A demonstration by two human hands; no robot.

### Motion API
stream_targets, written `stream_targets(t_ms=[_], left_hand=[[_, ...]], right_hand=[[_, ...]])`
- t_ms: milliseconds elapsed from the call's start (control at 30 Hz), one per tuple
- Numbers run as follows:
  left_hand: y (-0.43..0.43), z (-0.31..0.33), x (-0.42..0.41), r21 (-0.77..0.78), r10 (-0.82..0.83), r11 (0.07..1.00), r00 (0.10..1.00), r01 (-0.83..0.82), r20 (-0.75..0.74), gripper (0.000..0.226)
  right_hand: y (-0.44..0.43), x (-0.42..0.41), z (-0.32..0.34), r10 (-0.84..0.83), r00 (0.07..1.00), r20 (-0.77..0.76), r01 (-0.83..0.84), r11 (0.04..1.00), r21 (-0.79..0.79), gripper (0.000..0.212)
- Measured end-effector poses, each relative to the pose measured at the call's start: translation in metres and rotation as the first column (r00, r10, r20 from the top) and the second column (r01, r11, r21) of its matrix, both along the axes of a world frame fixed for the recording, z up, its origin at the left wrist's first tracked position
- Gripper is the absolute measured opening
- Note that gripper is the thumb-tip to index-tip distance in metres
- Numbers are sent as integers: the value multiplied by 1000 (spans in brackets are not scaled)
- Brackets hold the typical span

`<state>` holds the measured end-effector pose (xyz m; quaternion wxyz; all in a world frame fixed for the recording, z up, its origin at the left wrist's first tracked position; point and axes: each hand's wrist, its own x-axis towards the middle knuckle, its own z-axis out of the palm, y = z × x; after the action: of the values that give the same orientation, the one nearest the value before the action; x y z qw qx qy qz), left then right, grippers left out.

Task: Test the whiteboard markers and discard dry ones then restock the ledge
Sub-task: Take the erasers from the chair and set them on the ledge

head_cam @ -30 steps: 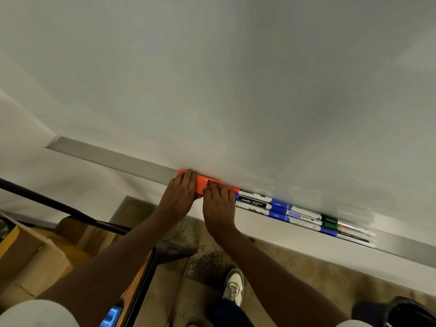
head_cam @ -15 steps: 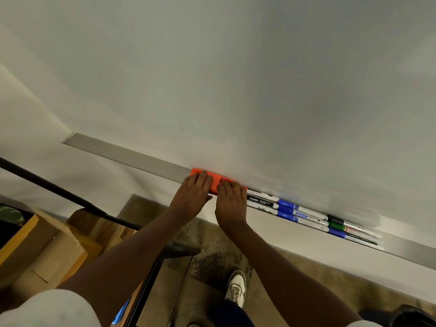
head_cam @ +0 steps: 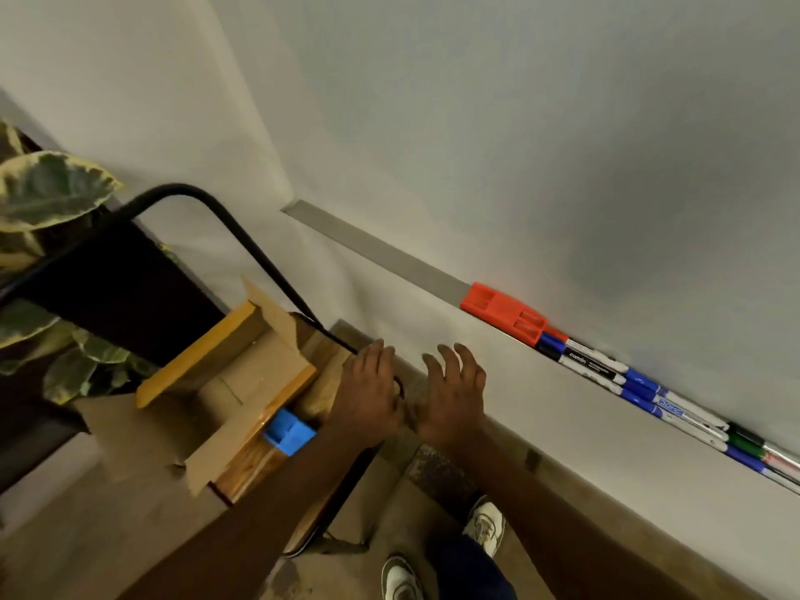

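An orange plastic block (head_cam: pixel 504 313) lies on the grey ledge (head_cam: pixel 381 252) under the whiteboard (head_cam: pixel 562 145). To its right, several markers (head_cam: pixel 640 389) with black, blue, green and red caps lie in a row along the ledge. My left hand (head_cam: pixel 368 389) and my right hand (head_cam: pixel 454 394) hover side by side below the ledge, fingers spread, holding nothing. Both are clear of the orange block and the markers.
A wooden chair with a black metal frame (head_cam: pixel 242 236) stands at the left, carrying an open cardboard box (head_cam: pixel 242 374) and a blue plastic block (head_cam: pixel 289 433). A leafy plant (head_cam: pixel 47 188) is at the far left. My shoes (head_cam: pixel 485 524) stand on the floor.
Both hands have let go of the orange block and dropped down and left, away from the ledge. The view has swung left, bringing the chair, box and plant into sight.
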<state>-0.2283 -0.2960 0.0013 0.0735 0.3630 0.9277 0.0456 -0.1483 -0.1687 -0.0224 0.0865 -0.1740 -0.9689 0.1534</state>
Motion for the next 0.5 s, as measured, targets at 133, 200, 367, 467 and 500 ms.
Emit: stream_targets(t_ms=[133,200,367,467,500], left_hand=[[-74,-15,7,-95,58,994,998,-57,7,91],[-104,-22,10,-138,69,988,998,-66,14,97],[-157,-39,8,-317,11,949,999,3,42,113],[-167,-44,6,-376,-16,926,999,30,40,110],[-169,-46,4,-393,-5,919,998,26,55,108]], right_hand=[[-55,-4,-10,121,986,116,-116,992,-49,83],[-79,-6,-14,180,967,180,-173,983,-55,93],[-120,-3,-28,316,917,245,-321,947,-21,96],[-135,-2,-32,365,885,289,-376,927,-19,90],[-138,-1,-33,378,877,298,-390,921,-20,88]])
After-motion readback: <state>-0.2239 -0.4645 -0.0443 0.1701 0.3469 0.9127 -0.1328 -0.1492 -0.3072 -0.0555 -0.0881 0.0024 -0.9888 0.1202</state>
